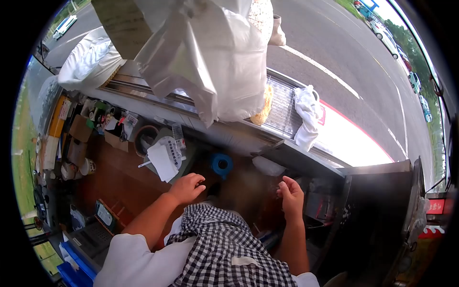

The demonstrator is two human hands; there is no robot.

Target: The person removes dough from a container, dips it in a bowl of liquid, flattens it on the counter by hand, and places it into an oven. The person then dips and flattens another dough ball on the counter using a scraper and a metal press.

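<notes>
My left hand (188,188) hangs in front of my checked apron (210,239), palm down. Its fingers are loosely bent, with a gap to the thumb and nothing between them. Papers (164,159) with printed text lie just beyond it. My right hand (290,197) is raised at the right, fingers curled in and thumb close to the fingertips; whether anything is in it is hidden. A pale plastic bag (267,166) lies beyond that hand. Between and beyond both hands, a round blue object (221,165) sits low down.
A large whitish plastic sheet or bag (215,67) hangs above the counter. A wire rack (282,107) holds yellowish food (263,106), beside a white cloth (307,115). At right stands a dark cabinet (373,215). Boxes (80,129) and clutter line the left. Outside is a road (330,52).
</notes>
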